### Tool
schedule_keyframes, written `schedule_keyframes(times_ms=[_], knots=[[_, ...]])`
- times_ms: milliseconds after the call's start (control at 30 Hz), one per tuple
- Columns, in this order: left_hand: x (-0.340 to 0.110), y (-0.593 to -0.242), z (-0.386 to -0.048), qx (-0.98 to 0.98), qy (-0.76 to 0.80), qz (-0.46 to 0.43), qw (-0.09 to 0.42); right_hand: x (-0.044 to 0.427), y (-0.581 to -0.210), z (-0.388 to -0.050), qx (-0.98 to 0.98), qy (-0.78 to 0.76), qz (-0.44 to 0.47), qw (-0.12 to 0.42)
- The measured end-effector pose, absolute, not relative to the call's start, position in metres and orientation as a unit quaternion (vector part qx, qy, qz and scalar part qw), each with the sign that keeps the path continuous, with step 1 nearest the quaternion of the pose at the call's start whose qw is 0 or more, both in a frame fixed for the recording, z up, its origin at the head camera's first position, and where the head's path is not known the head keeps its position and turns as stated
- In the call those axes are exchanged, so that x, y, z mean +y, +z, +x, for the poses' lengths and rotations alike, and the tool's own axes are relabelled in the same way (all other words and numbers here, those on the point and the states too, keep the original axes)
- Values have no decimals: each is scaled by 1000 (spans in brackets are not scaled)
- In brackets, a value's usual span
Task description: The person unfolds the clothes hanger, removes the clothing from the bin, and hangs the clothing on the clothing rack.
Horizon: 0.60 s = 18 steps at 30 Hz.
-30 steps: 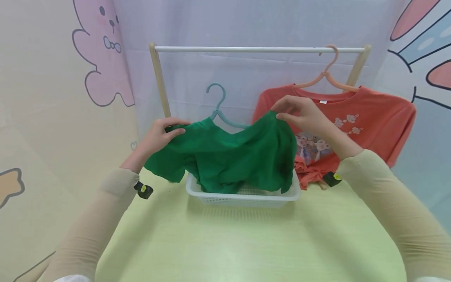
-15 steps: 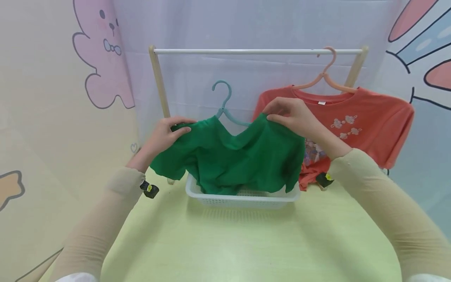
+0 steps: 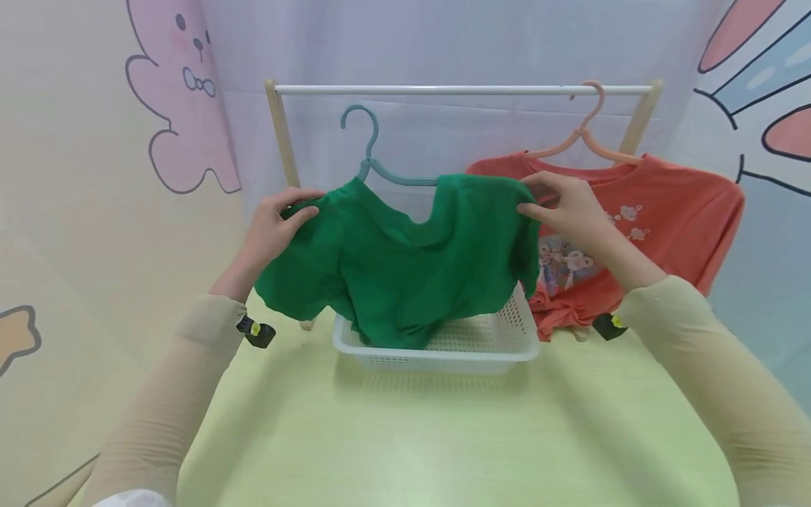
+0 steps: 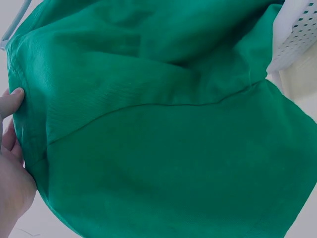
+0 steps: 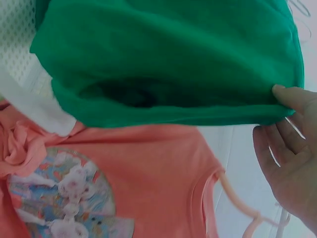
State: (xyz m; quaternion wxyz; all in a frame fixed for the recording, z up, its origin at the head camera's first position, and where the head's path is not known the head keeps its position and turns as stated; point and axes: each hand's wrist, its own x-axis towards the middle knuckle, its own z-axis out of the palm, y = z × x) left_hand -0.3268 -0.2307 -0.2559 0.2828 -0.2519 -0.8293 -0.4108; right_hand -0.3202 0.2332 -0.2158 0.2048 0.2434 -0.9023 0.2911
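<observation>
A green short-sleeved shirt (image 3: 405, 260) is spread between both hands, with a teal hanger (image 3: 405, 180) in its neck opening. The hanger's hook stands up below the rack's bar, apart from it. My left hand (image 3: 271, 229) pinches the shirt at the left shoulder, thumb in front. The right hand (image 3: 567, 211) pinches the right shoulder near the sleeve; in the right wrist view the thumb lies on the green cloth (image 5: 173, 59). Hidden under the cloth are the hanger's ends. The shirt's lower part hangs into a white basket (image 3: 437, 357).
Behind stands a rack with a white bar (image 3: 443, 90) and wooden posts. A coral shirt (image 3: 659, 218) hangs at its right on an orange hanger (image 3: 592, 134). The basket rests on a pale yellow-green table (image 3: 405, 436).
The shirt and hanger have risen, and the hook has moved up and left. My right hand went left, then back right, pulling the right shoulder outward. More of the basket's inside shows.
</observation>
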Motion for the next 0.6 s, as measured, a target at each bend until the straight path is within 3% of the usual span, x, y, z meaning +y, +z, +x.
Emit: schedule_keyframes(times_ms=[233,600], knots=[[-232,-262,-331,-838,-396,-257,273,254,-214,-316,-888,328,235,220],[-215,-265,-335,-845,-400,-265,237,245,-204,-311,-902,304,255,170]])
